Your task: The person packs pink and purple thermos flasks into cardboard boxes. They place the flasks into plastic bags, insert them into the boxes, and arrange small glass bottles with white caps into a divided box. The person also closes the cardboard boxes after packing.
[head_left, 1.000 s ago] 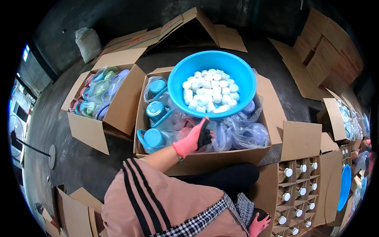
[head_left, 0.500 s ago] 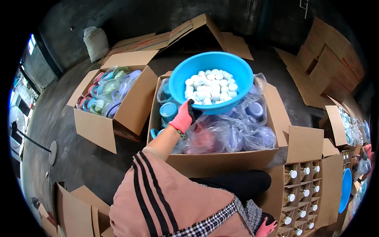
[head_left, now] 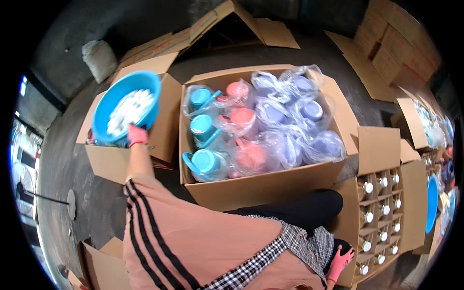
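My left hand [head_left: 138,135], in a pink glove, grips the near rim of a blue basin [head_left: 102,115]. White round caps [head_left: 129,112] lie heaped in the basin, which is tilted over the left carton [head_left: 107,163] and hides most of what that carton holds. Down at the lower right, my right hand [head_left: 342,263], also gloved in pink, rests beside my leg with its fingers spread and nothing in them. In front of me a large carton [head_left: 256,189] holds plastic-wrapped teal cups [head_left: 203,126], pink cups [head_left: 241,116] and purple cups [head_left: 311,110].
To my right, a divided carton [head_left: 377,175] holds several upright bottles with white caps [head_left: 367,216]. Beyond it stands another blue basin [head_left: 431,205]. Flattened cardboard [head_left: 212,26] and a white sack [head_left: 100,60] lie at the back. A fan [head_left: 21,186] stands far left.
My left hand has carried the basin of caps left, from above the middle carton to above the left one. The cups in the middle carton are now uncovered. My right hand shows more fully.
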{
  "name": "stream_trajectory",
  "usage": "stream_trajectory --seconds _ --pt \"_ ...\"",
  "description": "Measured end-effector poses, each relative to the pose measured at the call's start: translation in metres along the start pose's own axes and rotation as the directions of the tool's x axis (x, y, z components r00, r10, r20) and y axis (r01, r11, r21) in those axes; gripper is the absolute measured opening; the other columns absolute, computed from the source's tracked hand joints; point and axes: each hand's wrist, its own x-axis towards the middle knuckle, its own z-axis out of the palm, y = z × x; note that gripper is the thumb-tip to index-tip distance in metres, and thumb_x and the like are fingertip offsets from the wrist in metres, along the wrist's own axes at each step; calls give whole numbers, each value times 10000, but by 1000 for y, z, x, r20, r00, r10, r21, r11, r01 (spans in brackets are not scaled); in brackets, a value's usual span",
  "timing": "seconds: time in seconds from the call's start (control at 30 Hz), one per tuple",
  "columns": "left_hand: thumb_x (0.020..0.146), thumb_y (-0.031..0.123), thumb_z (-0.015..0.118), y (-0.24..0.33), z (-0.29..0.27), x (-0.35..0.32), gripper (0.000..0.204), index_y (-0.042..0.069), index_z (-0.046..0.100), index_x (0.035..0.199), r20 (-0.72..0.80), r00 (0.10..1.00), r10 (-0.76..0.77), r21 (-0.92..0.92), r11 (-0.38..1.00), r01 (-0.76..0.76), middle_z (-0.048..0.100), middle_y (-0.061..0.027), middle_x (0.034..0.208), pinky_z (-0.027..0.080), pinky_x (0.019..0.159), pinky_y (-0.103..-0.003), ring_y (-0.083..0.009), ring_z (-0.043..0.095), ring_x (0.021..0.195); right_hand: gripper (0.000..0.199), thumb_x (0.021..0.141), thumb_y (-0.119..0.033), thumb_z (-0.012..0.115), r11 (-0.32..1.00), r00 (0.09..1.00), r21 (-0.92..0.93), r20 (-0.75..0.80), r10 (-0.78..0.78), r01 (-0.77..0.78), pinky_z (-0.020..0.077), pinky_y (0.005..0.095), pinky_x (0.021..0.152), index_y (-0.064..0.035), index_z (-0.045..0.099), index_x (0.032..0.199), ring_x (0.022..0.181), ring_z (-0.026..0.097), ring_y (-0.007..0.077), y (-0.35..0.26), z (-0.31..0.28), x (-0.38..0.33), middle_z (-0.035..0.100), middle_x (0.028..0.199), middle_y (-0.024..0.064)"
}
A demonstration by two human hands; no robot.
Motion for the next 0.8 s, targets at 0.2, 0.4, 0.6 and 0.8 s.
stream_trajectory --seconds 0.2,0.4,0.6,0.8 --pt "678 306 691 16 -54 -8 564 -45 438 1040 -25 967 -254 -424 878 220 552 -249 1043 413 842 -376 -359 522 991 566 802 -331 567 995 993 -20 -60 98 -100 304 433 960 2 391 1225 1149 354 389 13 -10 -18 365 1247 240" --pt "615 282 727 -39 -64 18 769 -39 331 1191 3 997 -82 -308 948 79 465 -194 1153 426 817 -373 -317 495 994 572 804 -333 564 992 992 0 -7 123 -123 286 429 976 0 384 1232 1172 329 394 -1 -12 -16 350 1271 236" --pt "801 276 561 139 -85 -17 264 20 583 860 269 900 -344 -919 -372 132 581 -59 778 447 610 -304 -147 535 643 570 792 -326 578 993 993 -25 -42 115 -116 295 437 964 11 395 1213 1141 359 402 -4 -12 -18 371 1247 242" --pt "762 360 591 392 -288 -210 532 33 472 1166 -505 179 844 -638 -225 -736 457 -171 1177 342 928 -391 -285 431 1106 520 780 -302 585 998 992 -1 -115 57 -58 304 435 956 -7 424 1178 1117 380 388 3 -10 -19 400 1221 217"
